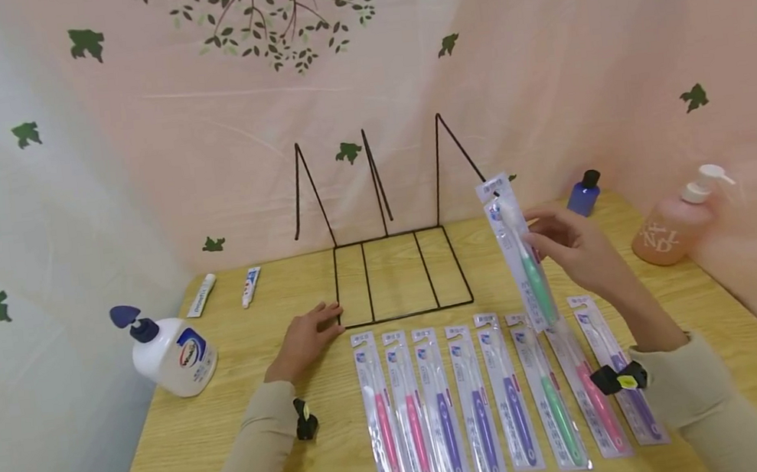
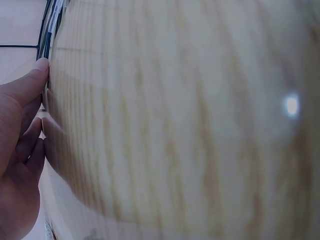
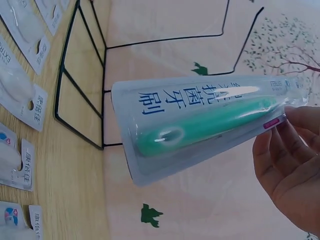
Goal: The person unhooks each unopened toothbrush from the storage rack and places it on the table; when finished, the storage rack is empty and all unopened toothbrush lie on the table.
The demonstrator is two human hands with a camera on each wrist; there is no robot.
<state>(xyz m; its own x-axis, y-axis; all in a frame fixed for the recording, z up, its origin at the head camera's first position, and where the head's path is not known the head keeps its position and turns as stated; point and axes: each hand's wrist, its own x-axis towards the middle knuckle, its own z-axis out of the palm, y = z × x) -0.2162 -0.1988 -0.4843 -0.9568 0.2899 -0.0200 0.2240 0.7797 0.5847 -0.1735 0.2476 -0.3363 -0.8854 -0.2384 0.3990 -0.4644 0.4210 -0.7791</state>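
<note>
In the head view my right hand (image 1: 569,243) pinches the edge of a green toothbrush in a clear blister pack (image 1: 525,259), raised above the table. The pack's top overlaps the end of the right prong of a black wire rack (image 1: 406,315); whether the prong passes through the hanging hole I cannot tell. My right hand (image 3: 292,170) also shows in the right wrist view, thumb and fingers on the pack's edge. My left hand (image 1: 303,342) rests on the table, its fingertips touching the rack's front left corner. Several packed toothbrushes (image 1: 480,410) lie in a row before the rack.
A white pump bottle (image 1: 176,357) and two small tubes, one green and white (image 1: 201,295), one blue and white (image 1: 251,286), stand or lie at the left. A blue bottle (image 1: 583,197) and a pink pump bottle (image 1: 671,224) stand at the right. Patterned cloth hangs behind.
</note>
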